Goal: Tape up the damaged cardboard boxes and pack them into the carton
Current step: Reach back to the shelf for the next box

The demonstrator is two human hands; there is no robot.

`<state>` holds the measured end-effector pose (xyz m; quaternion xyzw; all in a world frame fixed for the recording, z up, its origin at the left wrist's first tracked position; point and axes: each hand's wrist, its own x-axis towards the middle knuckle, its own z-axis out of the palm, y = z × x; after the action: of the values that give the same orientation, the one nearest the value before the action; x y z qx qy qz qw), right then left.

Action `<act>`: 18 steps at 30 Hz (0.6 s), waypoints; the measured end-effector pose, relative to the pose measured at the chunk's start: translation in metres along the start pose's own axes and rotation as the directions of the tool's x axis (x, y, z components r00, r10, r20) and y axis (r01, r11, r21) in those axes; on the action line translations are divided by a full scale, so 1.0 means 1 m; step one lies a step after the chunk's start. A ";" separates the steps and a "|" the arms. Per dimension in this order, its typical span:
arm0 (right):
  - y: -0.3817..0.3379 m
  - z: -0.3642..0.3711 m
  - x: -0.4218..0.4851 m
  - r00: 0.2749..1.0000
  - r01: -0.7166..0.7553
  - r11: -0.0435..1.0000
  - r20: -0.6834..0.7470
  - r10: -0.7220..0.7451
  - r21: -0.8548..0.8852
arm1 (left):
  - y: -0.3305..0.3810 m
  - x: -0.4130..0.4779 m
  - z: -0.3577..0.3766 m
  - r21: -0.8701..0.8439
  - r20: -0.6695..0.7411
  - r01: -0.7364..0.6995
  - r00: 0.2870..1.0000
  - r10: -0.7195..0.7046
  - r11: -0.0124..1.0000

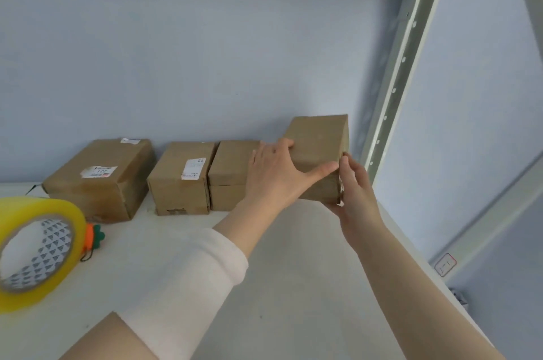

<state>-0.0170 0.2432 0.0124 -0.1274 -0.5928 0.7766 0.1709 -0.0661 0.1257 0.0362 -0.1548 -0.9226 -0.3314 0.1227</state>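
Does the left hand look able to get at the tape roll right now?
Probably not yet: the left hand and right hand both hold the rightmost box. Nothing lies between it and the tape roll.

Pale blue wall (pixel 205 65); white shelf (pixel 293 271); perforated metal upright (pixel 402 71).

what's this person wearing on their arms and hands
Both hands are bare: left hand and right hand show no gloves, rings or watch. A pale pinkish-white sleeve band covers part of the left forearm; the right arm shows no sleeve.
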 end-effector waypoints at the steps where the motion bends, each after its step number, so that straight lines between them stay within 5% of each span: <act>1: -0.005 0.000 -0.006 0.999 0.043 0.999 -0.006 -0.043 -0.011 | 0.007 -0.005 -0.002 -0.084 -0.017 0.025 1.000 -0.027 0.996; 5: -0.023 -0.005 -0.030 0.981 0.185 0.980 -0.036 -0.188 -0.077 | 0.029 -0.029 -0.011 -0.424 -0.010 0.107 0.992 -0.123 0.899; 8: -0.032 -0.014 -0.048 0.961 0.277 0.960 -0.006 -0.277 -0.041 | 0.031 -0.049 -0.020 -0.692 0.025 0.153 0.982 -0.188 0.706; 11: -0.030 -0.023 -0.062 0.980 0.129 0.987 0.142 -0.141 0.091 | 0.025 -0.074 -0.025 -0.827 0.180 0.230 0.973 -0.145 0.513; 14: -0.020 -0.025 -0.076 0.940 -0.007 0.995 0.341 -0.028 0.103 | 0.014 -0.103 -0.021 -0.838 0.231 0.282 0.959 -0.165 0.467; 18: -0.004 -0.012 -0.098 0.944 0.056 0.997 0.324 -0.067 0.043 | 0.001 -0.131 -0.028 -0.838 0.052 0.192 0.960 -0.275 0.511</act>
<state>0.0773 0.2135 0.0128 0.0237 -0.6034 0.7911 0.0971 0.0582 0.0821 0.0148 -0.0540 -0.6587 -0.7499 0.0287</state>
